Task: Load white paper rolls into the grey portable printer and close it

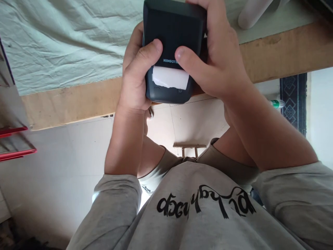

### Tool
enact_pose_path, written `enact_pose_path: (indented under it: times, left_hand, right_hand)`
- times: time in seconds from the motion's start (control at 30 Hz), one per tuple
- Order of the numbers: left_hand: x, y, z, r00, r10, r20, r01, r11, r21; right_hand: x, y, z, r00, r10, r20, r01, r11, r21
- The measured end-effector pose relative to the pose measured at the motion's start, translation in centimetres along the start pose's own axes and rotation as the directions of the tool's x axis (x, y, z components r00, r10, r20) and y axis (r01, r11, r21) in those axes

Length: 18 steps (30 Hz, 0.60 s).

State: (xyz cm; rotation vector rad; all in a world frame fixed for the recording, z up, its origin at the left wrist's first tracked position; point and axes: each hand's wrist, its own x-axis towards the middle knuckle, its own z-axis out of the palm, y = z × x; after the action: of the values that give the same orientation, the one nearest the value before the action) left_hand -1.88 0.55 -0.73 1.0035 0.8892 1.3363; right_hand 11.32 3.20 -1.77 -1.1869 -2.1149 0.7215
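Observation:
A black label printer [177, 31] marked NIIMBOT is held up between both hands over the table's front edge. White label paper [170, 77] with a torn edge sticks out of its slot, lying over the lower part near the buttons. My left hand [139, 66] grips the printer's left side, its thumb flat on the lid and its other fingers out of sight behind. On the right side, my right hand [218, 52] is wrapped round the printer, with its thumb resting on the lid beside the lettering. The printer's underside is hidden.
Pale green cloth [65, 41] covers the bed or table behind its wooden edge [75, 100]. A white rounded tube-like object [253, 14] lies at upper right. Red-edged shelves [18, 154] stand at left. A patterned dark mat [292, 100] and a plastic bottle [277, 103] are on the right.

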Motion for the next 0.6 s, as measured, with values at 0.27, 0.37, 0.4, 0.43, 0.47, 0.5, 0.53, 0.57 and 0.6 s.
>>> enact_pose_path:
  times: [0.27,0.37,0.4,0.43,0.47,0.5,0.53,0.57,0.6]
  left_hand:
    - [0.3,-0.3,-0.1,0.999,0.031,0.031,-0.03,0.999,-0.023]
    - [0.3,-0.5,-0.2,0.999,0.011,0.05,-0.01,1.0,-0.019]
    - [0.3,-0.5,-0.2,0.999,0.006,0.049,-0.005,1.0,-0.013]
    - [0.3,-0.4,-0.2,0.999,0.004,0.044,-0.004,1.0,-0.008]
    - [0.3,-0.4,-0.1,0.999,0.008,0.034,-0.008,1.0,-0.005]
    - [0.3,-0.3,0.1,0.999,0.004,0.033,-0.004,1.0,-0.001]
    - [0.3,-0.2,0.3,1.0,0.001,0.027,-0.001,1.0,0.001]
    - [0.2,-0.1,0.6,1.0,-0.006,0.009,0.006,1.0,0.007]
    - [0.2,0.0,0.9,1.0,-0.011,-0.022,0.012,1.0,0.017]
  right_hand:
    - [-0.3,0.0,0.1,1.0,-0.002,0.004,0.002,0.997,0.077]
    - [-0.2,0.2,0.0,1.0,-0.007,0.001,0.007,0.999,0.051]
    - [-0.2,0.3,-0.1,1.0,-0.009,0.005,0.009,0.999,0.038]
    - [-0.1,0.4,-0.1,1.0,-0.011,0.014,0.01,1.0,0.025]
    - [-0.1,0.5,0.0,1.0,-0.012,0.018,0.012,1.0,0.014]
    - [0.0,0.6,0.0,1.0,-0.014,0.019,0.014,1.0,0.006]
    - [0.0,0.7,0.1,1.0,-0.016,0.014,0.015,1.0,0.002]
    - [0.0,0.8,0.2,1.0,-0.016,0.008,0.016,1.0,-0.003]
    - [0.0,0.9,0.3,1.0,-0.017,-0.003,0.017,1.0,-0.008]
